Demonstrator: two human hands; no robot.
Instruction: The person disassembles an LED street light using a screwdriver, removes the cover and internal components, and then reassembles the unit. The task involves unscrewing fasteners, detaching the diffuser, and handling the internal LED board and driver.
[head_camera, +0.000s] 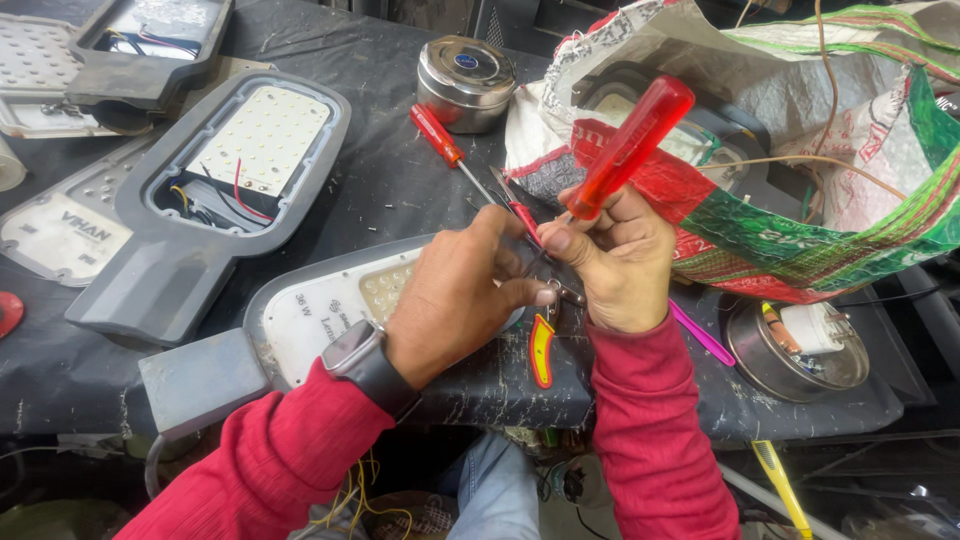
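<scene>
My right hand (615, 262) grips a screwdriver with a clear red handle (630, 145), its handle pointing up and to the right, its tip hidden between my hands. My left hand (460, 295), a smartwatch (352, 350) on its wrist, pinches something small next to the tip; what it is cannot be made out. Both hands hover over a grey LED street light (300, 320) lying on the dark bench (80, 370). Pliers with a red and yellow grip (541, 350) lie just below my hands.
A second open street light housing (225, 190) lies at the left, more lamp covers behind it. Another red screwdriver (440, 137) and a round steel tin (465, 82) sit at the back. A woven sack (800, 180) holds lamps at the right, next to a steel bowl (795, 355).
</scene>
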